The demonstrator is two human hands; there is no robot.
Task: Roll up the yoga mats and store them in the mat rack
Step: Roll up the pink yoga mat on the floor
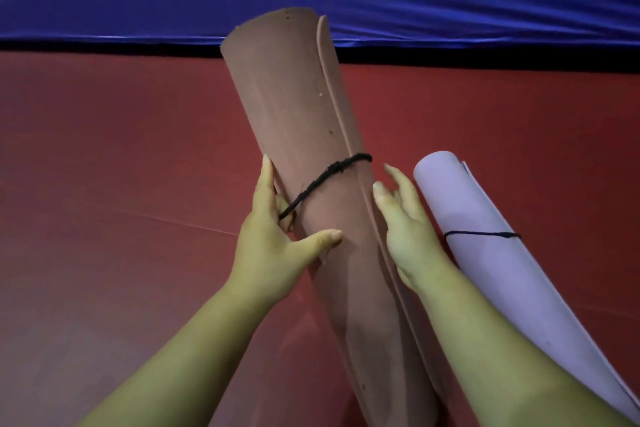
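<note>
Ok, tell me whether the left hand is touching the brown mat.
Touching. The head view shows the left hand gripping the brown mat: its thumb lies across the front, with the fingers behind the left side.

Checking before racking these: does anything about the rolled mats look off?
Yes: the black cord sits slanted round the brown mat, whose outer edge stands loose on the right; small pits mark its surface.
</note>
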